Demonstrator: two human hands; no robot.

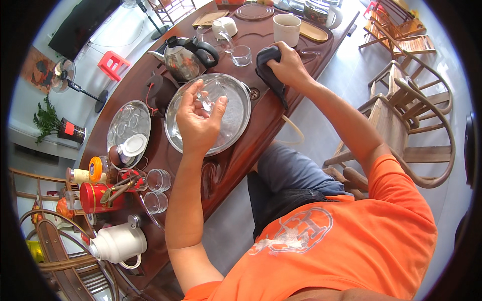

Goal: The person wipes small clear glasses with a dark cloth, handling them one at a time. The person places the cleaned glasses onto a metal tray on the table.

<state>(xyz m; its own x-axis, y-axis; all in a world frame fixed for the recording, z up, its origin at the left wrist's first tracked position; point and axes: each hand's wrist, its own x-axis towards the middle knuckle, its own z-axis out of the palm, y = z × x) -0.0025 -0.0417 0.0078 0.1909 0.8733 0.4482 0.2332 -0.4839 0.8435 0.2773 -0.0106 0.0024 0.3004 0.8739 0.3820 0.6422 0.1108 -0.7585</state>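
Over a round metal tray [245,109], my left hand [199,122] grips a small clear glass cup [217,91], tilted between thumb and fingers. My right hand [293,67] clutches a dark cloth [269,62] near the wooden tea table's right edge, and one end of the cloth hangs down. Just beyond that hand stands a white mug [287,28]. Another small glass cup [241,56] rests between the cloth and a steel kettle [183,62] with a black handle. A dark teapot [160,90] with a red cord sits left of the tray.
A second metal tray [147,129] holds several glass cups and a white lidded cup. Nearer stand stacked glasses [158,180], a red tin [92,197] and a white thermos jug [120,242]. Wooden chairs [391,120] are on the right. A drain [255,93] lies beside the round tray.
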